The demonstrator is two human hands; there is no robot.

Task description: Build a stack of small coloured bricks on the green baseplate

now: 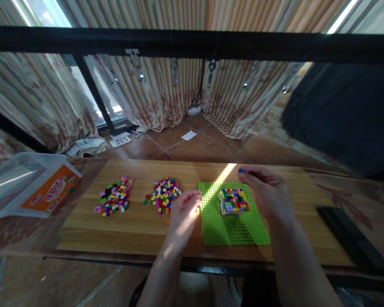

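Note:
A small blue toy brick (241, 170) is pinched between the thumb and fingertips of my right hand (265, 187), above the far right part of the green baseplate (224, 234). On that plate stands a square block built of many multicoloured bricks (233, 200), its top a patchwork of colours. My left hand (184, 211) is closed beside the plate's left edge, fingers curled in; what it holds, if anything, is too small and hidden to name. Just left of it lies a pile of loose coloured bricks (164, 192), partly covered by the hand.
Another pile of loose bricks (115, 196) lies farther left on the wooden board (141, 236). A clear plastic tub (6, 183) with an orange label stands at the left end. To the right lies a long black object (348, 234). A dark bar (192, 42) crosses beyond the table.

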